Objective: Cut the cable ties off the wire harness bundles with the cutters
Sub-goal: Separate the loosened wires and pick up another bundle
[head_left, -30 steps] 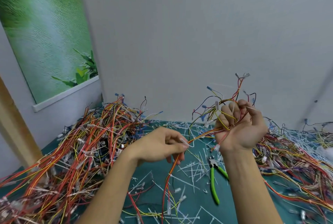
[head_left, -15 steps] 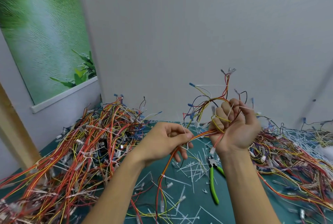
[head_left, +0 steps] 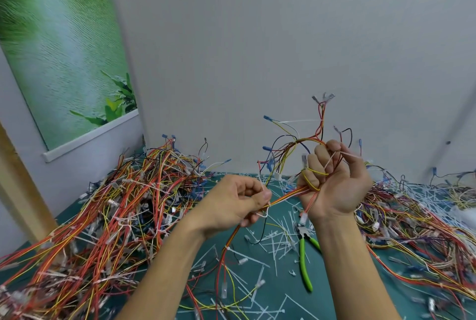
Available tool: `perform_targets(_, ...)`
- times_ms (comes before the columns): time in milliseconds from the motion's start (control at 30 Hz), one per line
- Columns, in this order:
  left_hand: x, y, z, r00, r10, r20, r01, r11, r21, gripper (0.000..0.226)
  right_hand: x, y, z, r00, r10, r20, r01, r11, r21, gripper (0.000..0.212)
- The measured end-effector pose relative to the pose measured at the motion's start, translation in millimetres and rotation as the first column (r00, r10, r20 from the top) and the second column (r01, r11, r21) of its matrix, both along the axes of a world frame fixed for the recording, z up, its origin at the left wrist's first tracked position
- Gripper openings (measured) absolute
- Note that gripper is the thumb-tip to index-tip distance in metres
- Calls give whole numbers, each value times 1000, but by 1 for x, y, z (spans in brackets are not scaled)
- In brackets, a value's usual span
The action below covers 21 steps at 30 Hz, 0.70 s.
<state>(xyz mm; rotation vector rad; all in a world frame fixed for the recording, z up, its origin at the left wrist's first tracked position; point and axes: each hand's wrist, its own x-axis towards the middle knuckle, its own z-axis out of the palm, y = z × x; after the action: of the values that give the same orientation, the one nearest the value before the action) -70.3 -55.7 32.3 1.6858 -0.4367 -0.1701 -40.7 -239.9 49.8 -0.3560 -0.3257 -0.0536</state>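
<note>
Here, a wire harness (head_left: 284, 197) is held up above the desk (head_left: 288, 278) between both hands. The right hand (head_left: 334, 183) is closed in a fist around the bunched upper part of the harness, whose loose connector ends fan out above the knuckles. The left hand (head_left: 239, 203) is closed in a pinch, thumb against forefinger, on a white cable tie (head_left: 264, 212) at the lower end of a taut stretch of wires. That stretch runs on a slant, rising from the left hand to the right; below the left hand the wires drop away to the desk.

The cutters (head_left: 304, 263) are held by neither hand. They lie on the desk below the gap between the hands, partly tucked under the right wrist, with the jaws pointing away from the person and the green handles pointing back (one handle is mostly hidden by the forearm). The right hand is judged the nearer, so a straight drop would reach them, provided the harness is first given over to the left. Room is tight at the sides, where the left pile (head_left: 123, 203) and the right pile (head_left: 417, 224) of harnesses crowd in. The strip between them is strewn with cut ties (head_left: 273, 239), which could be caught up with the handles.
</note>
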Motion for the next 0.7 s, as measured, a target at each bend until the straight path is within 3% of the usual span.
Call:
perform_targets(300,-4,0,3,995,-62,74,50,987,154,22,1,1,-5,998,22,62,-17,997,-69,18)
perform_targets(467,-5,6,3,994,-108,-12,108,986,123,27,0,0,-5,995,69,71,-63,994,-88,21)
perform_targets(633,6,11,6,997,77,11,-77,997,24,54,0,-8,-3,983,173,64,-169,983,-65,28)
perform_targets(700,10,15,6,982,187,13,-186,980,-71,57,2,-9,-6,947,307,98,-312,949,40,31)
